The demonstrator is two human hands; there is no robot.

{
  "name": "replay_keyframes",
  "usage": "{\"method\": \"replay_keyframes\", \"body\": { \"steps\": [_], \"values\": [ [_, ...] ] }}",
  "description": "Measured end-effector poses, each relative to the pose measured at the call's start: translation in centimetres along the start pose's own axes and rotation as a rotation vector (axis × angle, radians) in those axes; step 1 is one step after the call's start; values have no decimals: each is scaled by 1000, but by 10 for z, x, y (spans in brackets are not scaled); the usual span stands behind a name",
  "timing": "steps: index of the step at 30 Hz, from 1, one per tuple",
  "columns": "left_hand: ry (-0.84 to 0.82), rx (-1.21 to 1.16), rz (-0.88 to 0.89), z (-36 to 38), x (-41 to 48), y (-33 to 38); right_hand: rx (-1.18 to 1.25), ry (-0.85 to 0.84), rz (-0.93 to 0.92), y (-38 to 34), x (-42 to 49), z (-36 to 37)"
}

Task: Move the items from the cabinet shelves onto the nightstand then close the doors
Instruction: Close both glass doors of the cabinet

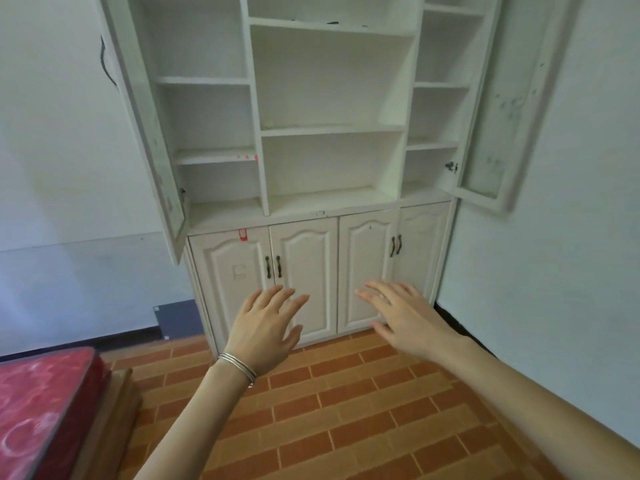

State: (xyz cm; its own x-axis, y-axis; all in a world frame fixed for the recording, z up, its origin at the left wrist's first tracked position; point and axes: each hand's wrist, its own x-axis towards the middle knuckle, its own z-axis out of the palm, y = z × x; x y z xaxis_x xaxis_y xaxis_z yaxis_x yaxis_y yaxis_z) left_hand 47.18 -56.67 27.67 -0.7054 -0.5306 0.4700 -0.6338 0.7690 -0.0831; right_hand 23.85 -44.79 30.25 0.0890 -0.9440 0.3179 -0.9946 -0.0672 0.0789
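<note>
**Before the open cabinet [257, 116]**

Left hand [266, 327] and right hand [405, 317] outstretched, palms down, fingers loosely spread, holding nothing, in front of shut lower doors [304, 275]. Upper left door [152, 133] and upper right door [491, 133] swung wide open.

A bedroom in a home: a tall white cabinet [258, 133] with shelves, 2 glazed upper doors [498, 116] swung wide and 4 panelled lower doors [304, 275] stands against plain pale walls [554, 271], a red patterned mattress [41, 403] lies on a wooden bed frame [114, 410] at the left, and the floor [363, 393] is brick-pattern tile
</note>
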Motion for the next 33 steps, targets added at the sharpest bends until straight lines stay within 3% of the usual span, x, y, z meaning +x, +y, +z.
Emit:
{"method": "replay_keyframes", "body": {
  "steps": [14,24,33],
  "values": [
    [31,-7,-6,31,10,-102,18,-45,-62,-38,108,48],
    [-67,43,-178,79,45,-185,54,-124,-231,-38,230,106],
    [84,181,-249,79,110,-282,111,-58,-357,-23,371,131]
  ]
}}
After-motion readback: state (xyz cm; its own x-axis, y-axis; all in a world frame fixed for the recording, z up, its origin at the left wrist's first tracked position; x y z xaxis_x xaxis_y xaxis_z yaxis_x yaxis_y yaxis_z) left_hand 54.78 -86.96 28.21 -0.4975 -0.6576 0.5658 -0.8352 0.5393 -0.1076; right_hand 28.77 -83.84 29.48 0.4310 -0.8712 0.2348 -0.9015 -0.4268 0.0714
